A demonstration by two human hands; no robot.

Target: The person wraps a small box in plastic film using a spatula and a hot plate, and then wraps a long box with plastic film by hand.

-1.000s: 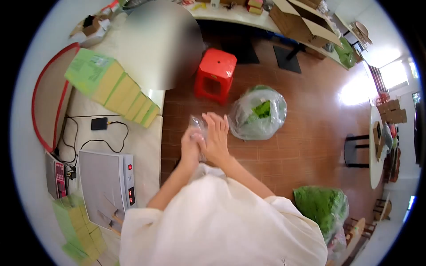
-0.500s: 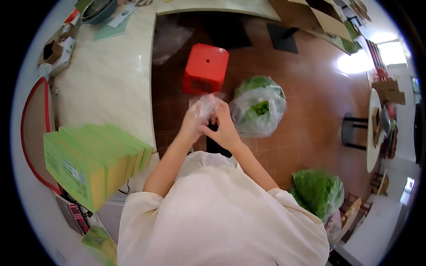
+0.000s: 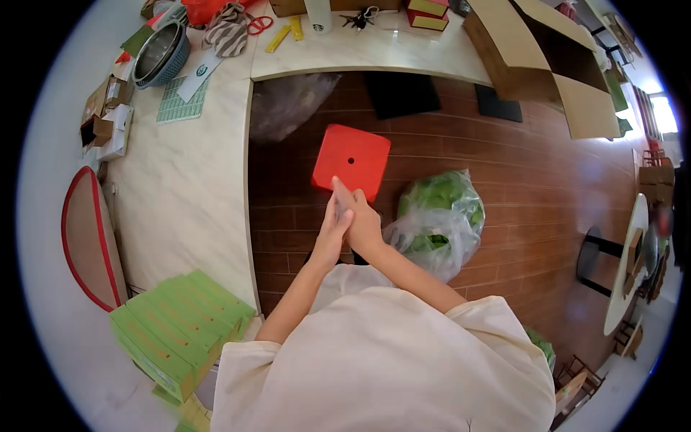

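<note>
My left hand point(image 3: 329, 236) and my right hand point(image 3: 366, 229) are pressed together in front of my body. A small piece of clear plastic point(image 3: 342, 210) shows between them, though its exact kind is hard to make out. The left fingers point forward and lie close together, while the right hand closes against them from the side. Just beyond my fingertips stands a red plastic stool point(image 3: 353, 155) with a round hole in its top. To the right of my hands, a clear plastic bag point(image 3: 446, 230) of green leafy vegetables point(image 3: 440, 193) sits on the floor.
A pale marble counter point(image 3: 194, 194) runs along the left and far sides, holding green boxes point(image 3: 180, 324), a basin point(image 3: 160, 56) and red scissors point(image 3: 259, 26). An open cardboard box point(image 3: 529, 79) stands at far right. Another green bag point(image 3: 540, 345) is partly hidden by my shirt.
The view has tilted up, showing more of the far counter. My hands have come closer together, with the right now against the left, and less clear plastic shows around the left hand.
</note>
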